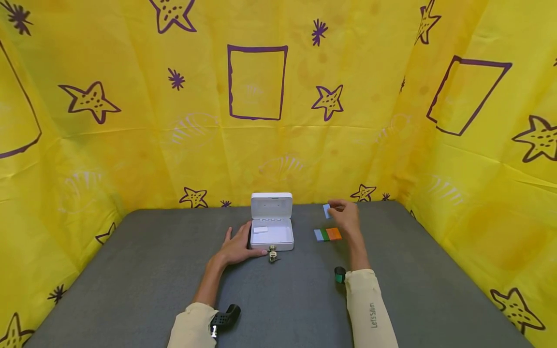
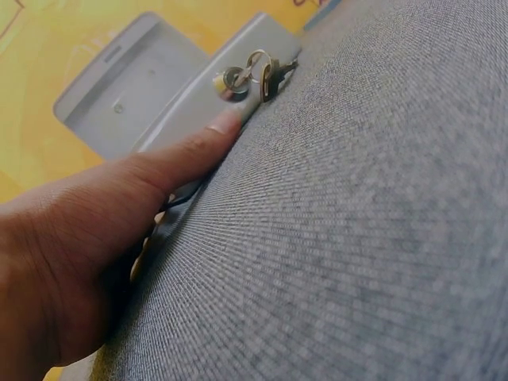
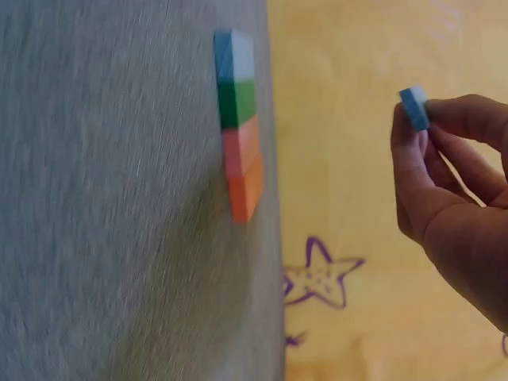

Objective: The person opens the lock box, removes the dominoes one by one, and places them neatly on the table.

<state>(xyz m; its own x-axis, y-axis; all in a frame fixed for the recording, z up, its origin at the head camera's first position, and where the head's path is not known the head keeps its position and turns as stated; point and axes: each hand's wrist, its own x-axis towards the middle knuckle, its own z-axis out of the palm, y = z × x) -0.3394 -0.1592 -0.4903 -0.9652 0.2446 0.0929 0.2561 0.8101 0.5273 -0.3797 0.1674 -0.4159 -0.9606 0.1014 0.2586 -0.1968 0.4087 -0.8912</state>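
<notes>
A small white cash box (image 1: 272, 245) stands with its lid (image 1: 271, 205) raised, a key ring with keys (image 1: 272, 254) hanging from its front lock. One white block (image 1: 260, 230) lies inside at the left. My left hand (image 1: 237, 247) rests against the box's left side, fingers extended, thumb (image 2: 194, 155) straight along the front below the lock. Between thumb and fingers my right hand (image 1: 346, 216) pinches a light blue block (image 3: 413, 109), raised right of the box. Below that hand is a row of blocks: light blue (image 3: 235, 55), green (image 3: 238, 103), pinkish-orange (image 3: 241, 147) and orange (image 3: 245, 189).
The grey cloth-covered tabletop (image 1: 152, 270) runs back to a yellow curtain (image 1: 139, 159) with drawn stars, which hangs behind and on both sides. Each forearm wears a cream sleeve (image 1: 370, 309), with a dark wrist device (image 1: 227, 316) at the left one.
</notes>
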